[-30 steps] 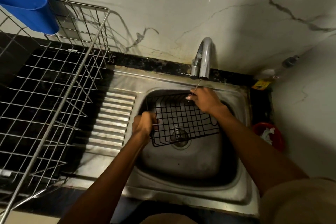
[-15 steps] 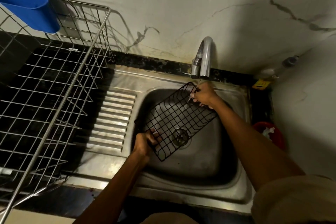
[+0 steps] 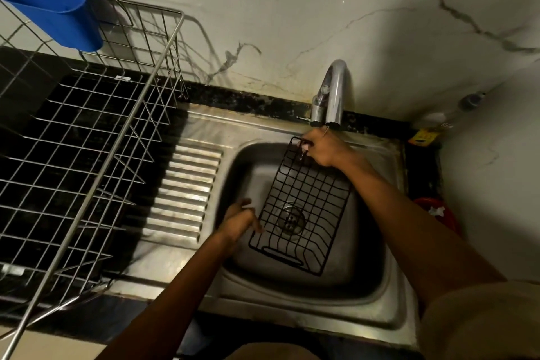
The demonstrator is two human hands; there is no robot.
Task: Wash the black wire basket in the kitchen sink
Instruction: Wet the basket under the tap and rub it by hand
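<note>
The black wire basket (image 3: 305, 196) is tilted lengthwise inside the steel sink (image 3: 292, 320), its far end raised under the tap (image 3: 333, 90) and its near end low in the bowl. My right hand (image 3: 324, 150) grips the basket's far rim just below the spout. A thin streak of water shows there. My left hand (image 3: 239, 221) holds the basket's left edge, fingers curled at the wire. The drain (image 3: 290, 219) shows through the mesh.
A large steel wire dish rack (image 3: 96, 137) stands on the dark counter to the left, with a blue cup holder (image 3: 55, 14) hung at its back. The ribbed draining board (image 3: 184, 193) lies between rack and bowl. A red tub (image 3: 435, 213) sits at right.
The basket has swung from crosswise to lengthwise in the sink. My right hand rose with its end toward the spout, and my left hand shifted lower along the left edge.
</note>
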